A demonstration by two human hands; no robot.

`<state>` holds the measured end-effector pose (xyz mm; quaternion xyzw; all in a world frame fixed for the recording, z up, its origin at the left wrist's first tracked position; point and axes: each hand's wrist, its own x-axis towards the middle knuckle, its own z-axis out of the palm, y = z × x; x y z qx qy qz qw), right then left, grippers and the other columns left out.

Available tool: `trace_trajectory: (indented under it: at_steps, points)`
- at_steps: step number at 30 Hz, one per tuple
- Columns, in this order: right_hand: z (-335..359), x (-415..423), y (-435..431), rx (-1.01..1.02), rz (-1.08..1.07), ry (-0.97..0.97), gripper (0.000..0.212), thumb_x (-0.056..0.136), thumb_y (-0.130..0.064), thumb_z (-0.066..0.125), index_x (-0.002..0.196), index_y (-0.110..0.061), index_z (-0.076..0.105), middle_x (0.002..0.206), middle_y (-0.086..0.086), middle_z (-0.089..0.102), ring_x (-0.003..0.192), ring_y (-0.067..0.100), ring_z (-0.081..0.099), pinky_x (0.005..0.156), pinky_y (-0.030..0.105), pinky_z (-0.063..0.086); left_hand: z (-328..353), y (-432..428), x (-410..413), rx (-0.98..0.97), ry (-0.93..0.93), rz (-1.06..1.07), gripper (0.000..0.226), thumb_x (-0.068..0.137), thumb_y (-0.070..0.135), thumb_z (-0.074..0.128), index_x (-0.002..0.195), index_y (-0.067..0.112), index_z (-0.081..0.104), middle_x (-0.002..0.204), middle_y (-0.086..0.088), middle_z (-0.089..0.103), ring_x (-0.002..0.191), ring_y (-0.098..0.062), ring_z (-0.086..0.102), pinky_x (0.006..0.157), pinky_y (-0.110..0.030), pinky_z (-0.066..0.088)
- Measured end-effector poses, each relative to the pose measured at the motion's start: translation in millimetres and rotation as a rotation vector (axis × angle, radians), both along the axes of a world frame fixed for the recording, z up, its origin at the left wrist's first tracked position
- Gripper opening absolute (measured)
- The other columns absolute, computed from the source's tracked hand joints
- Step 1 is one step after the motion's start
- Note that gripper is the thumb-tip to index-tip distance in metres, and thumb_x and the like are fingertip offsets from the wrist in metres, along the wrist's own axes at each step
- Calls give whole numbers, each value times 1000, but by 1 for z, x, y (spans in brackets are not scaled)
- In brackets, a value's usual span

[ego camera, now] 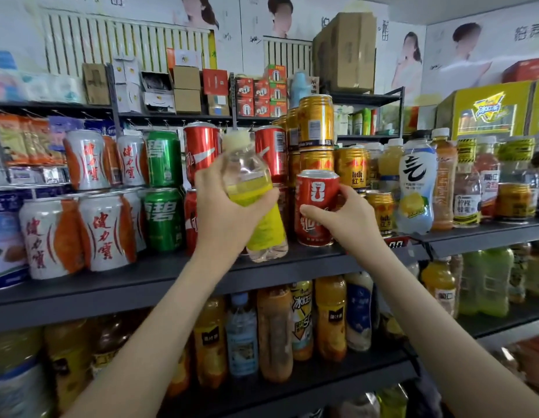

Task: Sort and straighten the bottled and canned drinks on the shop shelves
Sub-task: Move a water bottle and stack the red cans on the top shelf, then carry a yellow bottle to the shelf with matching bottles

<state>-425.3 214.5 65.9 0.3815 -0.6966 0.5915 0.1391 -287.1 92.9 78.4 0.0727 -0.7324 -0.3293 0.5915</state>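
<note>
A: From the head camera, what have the hands got?

B: The left hand [223, 212] is wrapped round a clear bottle [263, 224] with a yellow label, gripping it at mid-height. The bottle leans, with its pale cap tipped up to the left and its base low over the front of the dark shelf [141, 285]. I cannot tell whether the base touches the board.

A: And the other?

B: The right hand [352, 218] holds a red can [315, 206] from its right side, thumb across the front and fingers round the far side. The can is upright near the shelf's front edge, just beside the bottle.

A: What surrounds them?

B: Behind the bottle are red cola cans [202, 152], stacked two high. Left of those are green cans [164, 188], also two high, then white-and-orange cans [90, 230]. Behind the red can are stacked gold cans [316, 122].

A: Further right?

B: Upright bottles stand on the neighbouring shelf section, among them a white-and-blue bottle [416, 182] with a lemon on its label. On the shelf below stand orange and yellow juice bottles [274, 333]. Cardboard boxes [346, 49] sit up on top, against the wall.
</note>
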Motion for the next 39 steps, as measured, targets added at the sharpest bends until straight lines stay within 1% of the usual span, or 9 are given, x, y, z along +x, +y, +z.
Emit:
trace_trajectory:
  at_steps: [4,10,12,16,21,26,28,35,39]
  points:
    - [-13,6,-27,54,9,-14,71,75,-37,79,132,-15,43,102,-13,49,91,2,50,74,14,42,5,-29,35,133,32,-100,88,57,42,86,133,25,46,126,4,57,111,-12,58,93,-39,51]
    - [-29,5,-58,136,-123,72,62,80,-49,68,128,-16,48,126,4,50,120,20,44,98,34,39,-3,-54,60,256,74,-200,68,49,27,90,108,38,58,103,11,69,97,-13,66,88,-46,54]
    - [-29,6,-64,171,-244,152,65,82,-51,65,131,-12,47,131,9,42,128,26,33,105,38,32,-7,-56,65,266,59,-209,66,49,31,90,107,37,59,105,8,69,98,-15,66,87,-46,54]
    - [-28,9,-68,52,-144,100,76,82,-31,72,141,-7,30,133,13,51,124,27,49,102,41,44,-11,-54,69,298,31,-269,82,54,26,88,127,15,54,111,-3,67,100,-20,67,81,-40,55]
    - [-24,31,-54,6,-201,221,47,88,-33,64,126,-9,49,115,3,56,107,18,54,90,28,46,-20,-45,63,295,-71,-339,51,64,12,84,108,26,61,101,-1,70,93,-20,68,79,-40,56]
    - [-15,84,-13,266,606,-107,47,80,-45,60,123,-27,53,109,-10,67,102,6,65,82,21,53,-29,-27,45,318,-80,-555,54,63,9,80,114,10,63,99,-6,72,91,-23,69,76,-37,56]
    - [-23,87,0,318,691,-190,50,79,-36,66,126,-28,50,114,-6,68,104,9,66,85,25,54,-34,-15,35,341,-75,-640,45,67,8,73,111,9,64,93,-4,72,87,-22,68,73,-37,55]
    - [-50,54,63,152,306,-198,46,74,-36,76,115,-30,57,106,-5,70,97,11,67,90,41,55,-37,48,-6,157,-342,-652,62,74,23,80,125,40,49,113,11,67,101,-8,65,94,-39,51]
    - [-52,30,123,84,139,-157,47,74,-36,78,111,-31,50,101,-11,67,88,2,66,78,27,56,-19,112,-33,-132,-534,-435,79,77,43,73,143,43,29,123,19,56,97,5,58,80,-9,47]
